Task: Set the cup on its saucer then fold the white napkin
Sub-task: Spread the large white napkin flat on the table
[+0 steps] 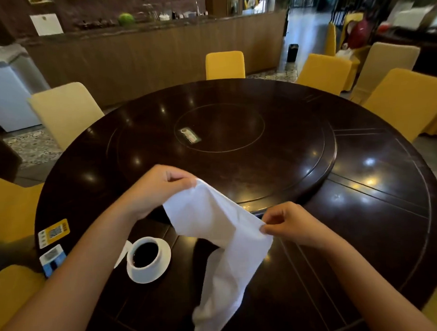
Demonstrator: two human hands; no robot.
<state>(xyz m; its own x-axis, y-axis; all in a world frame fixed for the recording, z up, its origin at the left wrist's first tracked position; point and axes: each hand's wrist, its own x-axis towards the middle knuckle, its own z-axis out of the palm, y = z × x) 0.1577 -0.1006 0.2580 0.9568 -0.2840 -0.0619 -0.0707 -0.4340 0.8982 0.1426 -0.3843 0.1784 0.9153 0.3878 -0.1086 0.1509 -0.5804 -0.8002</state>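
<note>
Surface (362, 209): dark, round, fills mid-frame.
Napkin (222, 239): white, held up between both hands, tail hanging toward lower centre.
Hands: left (161, 189) and right (286, 225) each pinch a top corner.
Cup (145, 253): on saucer (164, 263), lower left, below left hand.

Round dark wooden table (362, 209), glossy, ceiling lights reflected. Raised lazy Susan (298, 150) set at centre; small card or sticker (190, 135) seen on it, print unreadable. White saucer (164, 262) placed near front-left edge. Yellow QR sticker (54, 233) and blue one (52, 260) stuck flat at left rim.
</note>
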